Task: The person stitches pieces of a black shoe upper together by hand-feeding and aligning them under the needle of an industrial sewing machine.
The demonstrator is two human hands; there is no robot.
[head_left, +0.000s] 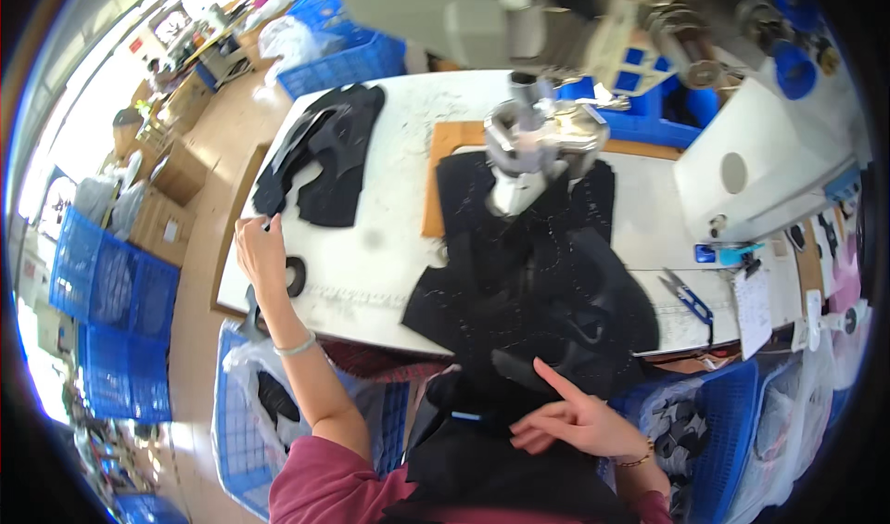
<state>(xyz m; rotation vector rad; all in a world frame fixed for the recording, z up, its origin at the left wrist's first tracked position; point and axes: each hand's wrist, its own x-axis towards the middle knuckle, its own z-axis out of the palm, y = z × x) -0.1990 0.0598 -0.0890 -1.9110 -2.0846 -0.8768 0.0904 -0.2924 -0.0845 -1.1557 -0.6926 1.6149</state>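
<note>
Blk. sheet work, 1 lot (pixel 556 278), under & near side of machine head (pixel 528 144); blk. cut pcs. (pixel 348 148), L. of same on white worktop (pixel 408 167).
Handling (est.): light, soft, floppy, slight body; prob. not fragile; drags/folds if pulled by one corner, so best held flat by both outer edges, clear of machine head. L. hand (pixel 260 253), far L. of machine head by near end of cut pcs.: fingers bunched, cannot tell if grip holds anything. R. hand (pixel 579 422), near side of machine head, over work's near edge: grip loose, fingers spread, nothing held; contact unclear. Writing: paper slip (pixel 753 309), R. of machine head, w/ faint marks, illegible; no label seen on work.
</note>
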